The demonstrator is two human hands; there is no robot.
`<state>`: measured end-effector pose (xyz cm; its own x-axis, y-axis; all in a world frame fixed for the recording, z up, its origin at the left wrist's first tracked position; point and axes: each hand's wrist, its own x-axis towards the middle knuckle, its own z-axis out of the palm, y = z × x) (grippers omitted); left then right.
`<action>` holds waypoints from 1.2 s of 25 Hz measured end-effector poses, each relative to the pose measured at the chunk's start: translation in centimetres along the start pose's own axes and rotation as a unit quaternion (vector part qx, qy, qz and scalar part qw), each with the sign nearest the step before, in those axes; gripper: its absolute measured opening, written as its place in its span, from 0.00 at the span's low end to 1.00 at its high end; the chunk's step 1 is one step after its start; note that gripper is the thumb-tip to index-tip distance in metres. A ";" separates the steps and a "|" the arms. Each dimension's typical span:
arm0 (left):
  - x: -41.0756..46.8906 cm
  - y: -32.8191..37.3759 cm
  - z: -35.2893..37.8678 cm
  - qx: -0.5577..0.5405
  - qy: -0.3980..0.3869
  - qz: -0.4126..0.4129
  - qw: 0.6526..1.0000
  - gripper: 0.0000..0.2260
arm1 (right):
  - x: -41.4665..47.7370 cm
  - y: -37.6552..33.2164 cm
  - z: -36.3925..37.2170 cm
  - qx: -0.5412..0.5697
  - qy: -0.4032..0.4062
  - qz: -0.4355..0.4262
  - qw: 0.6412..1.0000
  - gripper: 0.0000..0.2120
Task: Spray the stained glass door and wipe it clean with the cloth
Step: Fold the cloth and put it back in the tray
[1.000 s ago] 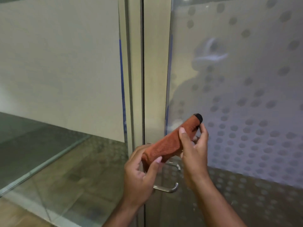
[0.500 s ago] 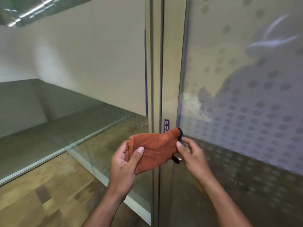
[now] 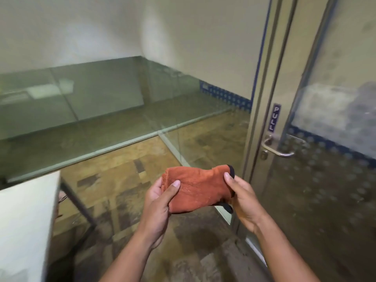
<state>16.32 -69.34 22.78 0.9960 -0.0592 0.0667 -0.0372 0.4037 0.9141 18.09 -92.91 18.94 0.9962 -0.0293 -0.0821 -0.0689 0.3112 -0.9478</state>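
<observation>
Cloth [image 3: 198, 190], rust-orange with a black edge trim, was held in mid-air close in front of the person, stretched between both hands and not touching the door. The left grip [image 3: 158, 202] closed round its left end, thumb laid across the top of the fabric and fingers curled beneath. The right grip [image 3: 242, 198] pinched the right end at the black trim, thumb on top, and a black corner of the cloth hung below that palm. Both forearms were bare.

At lower left a white flat surface [image 3: 24, 231] cut into view, with a dark slanted metal leg [image 3: 77, 202] beside it. Below the hands lay a mottled brown floor [image 3: 126, 180].

To the right stood the glass door [image 3: 325, 180] in its metal frame, near the right grip but apart from it. Its lower pane carried a pattern of dots, and above a blue band the glass looked cloudy and smeared. A silver lever handle [image 3: 277, 150] sat on the frame at about the height of the band, with a blue "PULL" sticker [image 3: 273, 118] just above it.

Farther off, a glass partition [image 3: 81, 102] ran across the left, and a pale wall [image 3: 101, 27] rose behind it.
</observation>
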 end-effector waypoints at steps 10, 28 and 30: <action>-9.1 5.6 -17.9 0.078 0.222 -0.006 0.972 0.08 | -1.2 6.5 18.1 -0.081 -0.081 0.028 0.993 0.11; -27.2 11.7 -59.7 0.228 0.484 -0.220 0.816 0.23 | -12.5 35.7 57.5 -0.312 -0.150 0.193 0.918 0.06; -26.9 11.1 -61.6 0.223 0.489 -0.231 0.811 0.23 | -12.3 36.9 59.3 -0.341 -0.155 0.175 0.911 0.12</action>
<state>-5.93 -7.07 6.50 0.4928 0.7297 -0.4740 0.5491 0.1618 0.8199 6.46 -24.75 3.21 0.8666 0.2612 -0.4251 -0.2967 -0.4152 -0.8600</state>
